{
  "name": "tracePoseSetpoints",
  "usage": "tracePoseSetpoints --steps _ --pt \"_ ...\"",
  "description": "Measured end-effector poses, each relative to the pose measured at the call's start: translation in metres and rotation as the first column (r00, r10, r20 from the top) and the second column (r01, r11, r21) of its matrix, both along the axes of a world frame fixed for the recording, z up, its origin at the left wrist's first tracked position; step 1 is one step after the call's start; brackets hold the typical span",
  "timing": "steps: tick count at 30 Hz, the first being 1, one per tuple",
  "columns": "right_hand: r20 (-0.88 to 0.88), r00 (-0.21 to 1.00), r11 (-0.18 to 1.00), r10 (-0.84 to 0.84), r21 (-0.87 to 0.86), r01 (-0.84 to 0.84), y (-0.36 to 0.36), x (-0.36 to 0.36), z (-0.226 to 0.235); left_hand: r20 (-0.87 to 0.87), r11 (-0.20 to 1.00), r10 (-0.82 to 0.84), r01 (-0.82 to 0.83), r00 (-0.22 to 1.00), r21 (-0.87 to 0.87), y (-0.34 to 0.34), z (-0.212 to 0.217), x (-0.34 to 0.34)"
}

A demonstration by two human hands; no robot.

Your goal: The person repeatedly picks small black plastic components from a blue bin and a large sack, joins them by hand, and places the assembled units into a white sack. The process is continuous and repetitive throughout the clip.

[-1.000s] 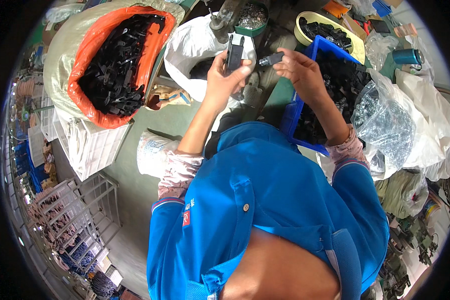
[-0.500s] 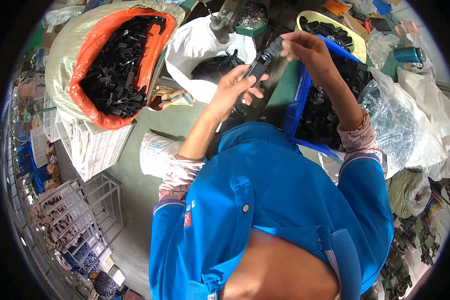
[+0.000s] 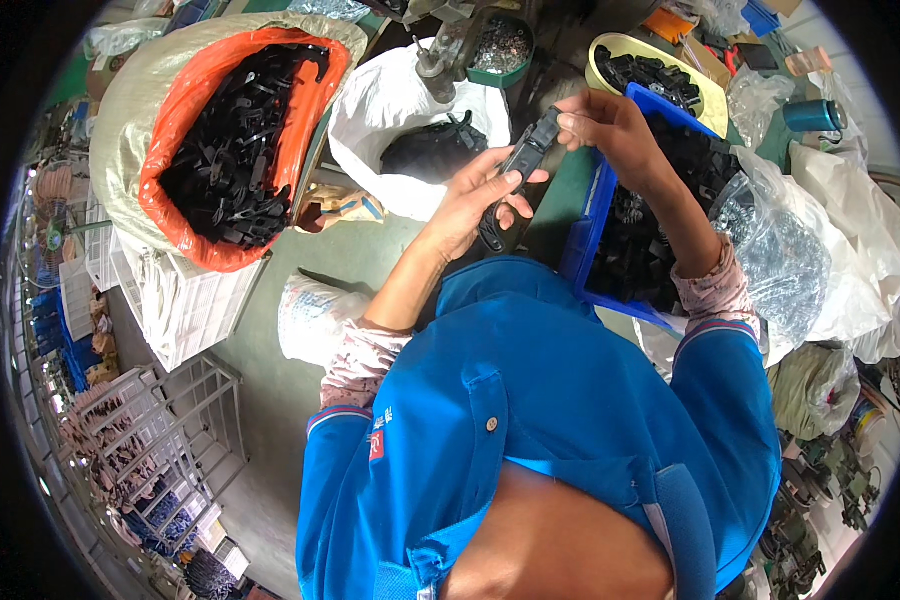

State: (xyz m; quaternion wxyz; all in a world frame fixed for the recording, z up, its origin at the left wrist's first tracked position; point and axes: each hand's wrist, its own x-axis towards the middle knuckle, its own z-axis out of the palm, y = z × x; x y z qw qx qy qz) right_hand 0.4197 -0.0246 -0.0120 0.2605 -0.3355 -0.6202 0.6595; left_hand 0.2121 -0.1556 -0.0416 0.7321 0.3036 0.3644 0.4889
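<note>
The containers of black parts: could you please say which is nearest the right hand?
The blue crate: its rim passes behind the right hand, whereas the yellow tub, white sack and orange-lined sack sit apart.

Head camera, one: left fisheye of a pair, worn on that person over there, facing steeply down. Nearest, blue shirt (image 3: 570,370) across lower centre; farther out, left hand (image 3: 478,198) and right hand (image 3: 612,132).

The sack (image 3: 122,130) lies left of the hands (image 3: 465,205), the crate (image 3: 591,225) right.
</note>
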Motion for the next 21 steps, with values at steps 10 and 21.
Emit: tracePoseSetpoints --steps 10,21 --pt "0.008 1.0 1.0 0.001 0.003 -0.001 -0.012 0.004 -0.007 -0.273 0.996 0.034 -0.009 0.961 0.094 0.013 -0.009 0.007" --pt "-0.128 0.987 0.988 0.1 -0.103 -0.113 0.007 0.023 -0.017 -0.635 0.958 0.197 -0.007 0.747 0.288 0.026 0.001 0.014"
